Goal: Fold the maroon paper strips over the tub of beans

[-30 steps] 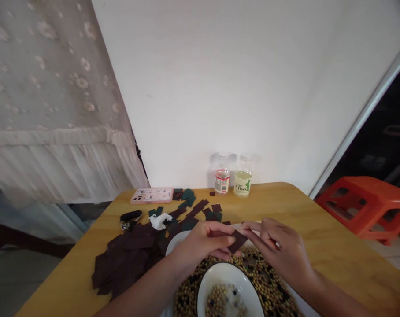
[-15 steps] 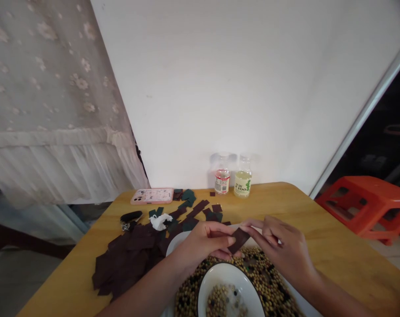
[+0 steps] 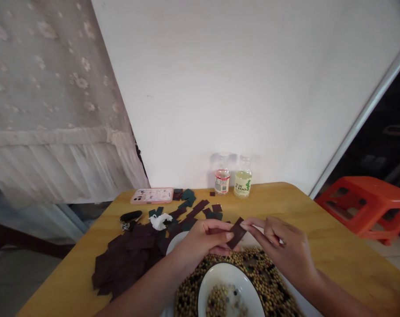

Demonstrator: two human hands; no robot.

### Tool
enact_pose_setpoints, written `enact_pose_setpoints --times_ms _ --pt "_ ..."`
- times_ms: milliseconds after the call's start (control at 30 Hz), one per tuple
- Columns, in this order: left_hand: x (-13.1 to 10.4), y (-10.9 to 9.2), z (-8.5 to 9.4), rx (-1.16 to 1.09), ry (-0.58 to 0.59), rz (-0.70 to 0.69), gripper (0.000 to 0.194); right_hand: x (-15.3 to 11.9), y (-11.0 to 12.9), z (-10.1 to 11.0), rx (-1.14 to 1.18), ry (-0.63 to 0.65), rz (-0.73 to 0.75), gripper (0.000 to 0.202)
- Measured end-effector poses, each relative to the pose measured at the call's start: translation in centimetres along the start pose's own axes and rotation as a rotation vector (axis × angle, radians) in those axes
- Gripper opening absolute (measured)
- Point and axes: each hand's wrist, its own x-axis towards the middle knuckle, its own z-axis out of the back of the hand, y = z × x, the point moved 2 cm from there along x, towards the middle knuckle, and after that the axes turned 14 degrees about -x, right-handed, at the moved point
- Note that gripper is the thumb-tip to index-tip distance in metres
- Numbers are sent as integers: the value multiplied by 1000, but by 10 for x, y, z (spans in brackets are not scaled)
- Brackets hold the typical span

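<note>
Above a tray of small round tan and black beads or beans, both hands meet at a flat dark brown rectangle. My left hand grips its lower left part between thumb and fingers. The fingertips of my right hand are pinched at its upper right edge. Whether the rectangle is cloth or paper, I cannot tell. Below the hands, a white dark-rimmed bowl rests among the beads, with more of them inside. A heap of similar dark brown pieces lies left of my left forearm.
Loose brown and green pieces are scattered toward the back, around a crumpled white tissue. A phone, a black key fob and two bottles stand or lie farther back. An orange stool is at right.
The brown rectangle has turned more upright between my hands, its top corner now higher. My right fingertips have shifted slightly along its edge. Everything else is as before.
</note>
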Motion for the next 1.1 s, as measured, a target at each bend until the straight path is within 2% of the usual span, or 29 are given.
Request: enact_pose_setpoints --times_ms 100,267,433,567,733,900,1000,1100 --pt "0 0 -1 14 6 20 29 -1 0 0 14 1 15 44" --pt "2 2 5 -52 -71 -43 26 0 4 -2 18 80 92 42" --pt "3 3 3 -59 -56 -4 28 -2 3 -3 10 43 64 42" --pt "1 2 2 -71 -79 14 31 -4 4 -4 12 127 161 38" --pt "1 3 3 -73 -82 27 32 -2 4 -1 1 45 106 41" --pt "3 5 4 -183 -169 6 37 -3 5 -2 8 83 164 39" --pt "3 4 4 -194 -183 -5 39 -3 4 -2 -1 43 139 39" --pt "3 3 3 -189 -181 1 41 -4 4 -3 -4 99 183 35"
